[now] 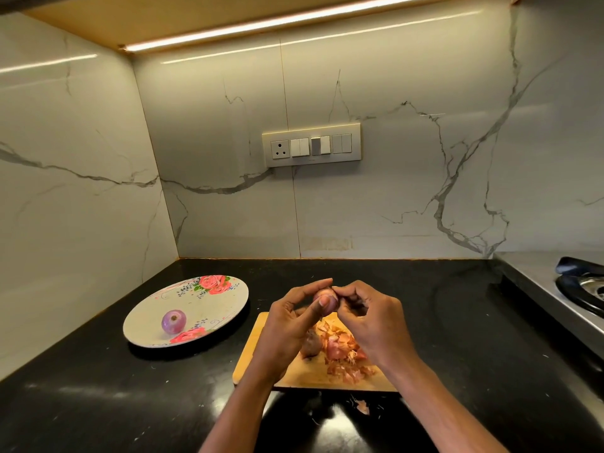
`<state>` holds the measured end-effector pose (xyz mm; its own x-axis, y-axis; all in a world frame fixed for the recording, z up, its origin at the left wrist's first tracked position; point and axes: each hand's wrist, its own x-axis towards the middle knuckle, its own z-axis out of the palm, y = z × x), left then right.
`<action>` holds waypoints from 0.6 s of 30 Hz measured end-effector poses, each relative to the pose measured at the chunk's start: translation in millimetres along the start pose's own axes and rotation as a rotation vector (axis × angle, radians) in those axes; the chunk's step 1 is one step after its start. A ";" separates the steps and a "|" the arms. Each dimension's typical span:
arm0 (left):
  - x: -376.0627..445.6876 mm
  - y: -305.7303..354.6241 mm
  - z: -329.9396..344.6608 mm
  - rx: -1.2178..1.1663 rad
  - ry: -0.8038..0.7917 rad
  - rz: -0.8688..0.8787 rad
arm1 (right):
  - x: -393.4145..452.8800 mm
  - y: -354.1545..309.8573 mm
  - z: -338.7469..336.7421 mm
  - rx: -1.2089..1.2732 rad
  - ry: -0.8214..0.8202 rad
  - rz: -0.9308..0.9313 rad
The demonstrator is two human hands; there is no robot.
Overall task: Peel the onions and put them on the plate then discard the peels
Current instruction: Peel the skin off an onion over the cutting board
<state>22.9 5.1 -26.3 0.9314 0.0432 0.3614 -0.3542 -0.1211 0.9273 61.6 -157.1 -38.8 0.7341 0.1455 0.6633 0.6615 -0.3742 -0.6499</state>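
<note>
My left hand [289,322] grips a small red onion [327,300] above the wooden cutting board [258,361], thumb across its front. My right hand [369,317] pinches at the onion's top right side with its fingertips. A peeled purple onion [173,321] lies on the flowered plate [215,308] to the left. On the board, an unpeeled onion [310,344] lies beside a pile of peels [343,358], partly hidden by my hands.
A stray peel [362,408] lies on the black counter [98,403] in front of the board. A gas stove [581,289] stands at the right edge. Marble walls close the back and left; a switch panel [312,145] is on the back wall.
</note>
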 end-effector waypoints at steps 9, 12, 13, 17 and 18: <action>0.8 2.9 -2.0 -0.071 0.085 -0.003 | 3.3 -5.3 -1.9 0.307 -0.081 0.130; 0.7 2.5 -3.1 -0.128 0.071 -0.023 | 4.2 -4.4 -4.3 0.449 -0.084 0.188; 0.6 2.5 -2.9 -0.142 0.066 -0.029 | 3.9 -5.1 -4.8 0.452 -0.083 0.185; 0.7 1.2 -0.8 -0.148 0.033 -0.039 | 1.2 -7.2 -2.8 0.307 -0.042 0.136; 0.6 1.1 -0.7 -0.147 0.024 -0.038 | 0.9 -7.9 -1.9 0.282 -0.029 0.132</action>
<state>23.1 5.7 -25.0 0.9427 0.0690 0.3264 -0.3289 0.0278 0.9440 56.7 -155.7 -32.4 0.8180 0.1397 0.5580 0.5736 -0.1236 -0.8098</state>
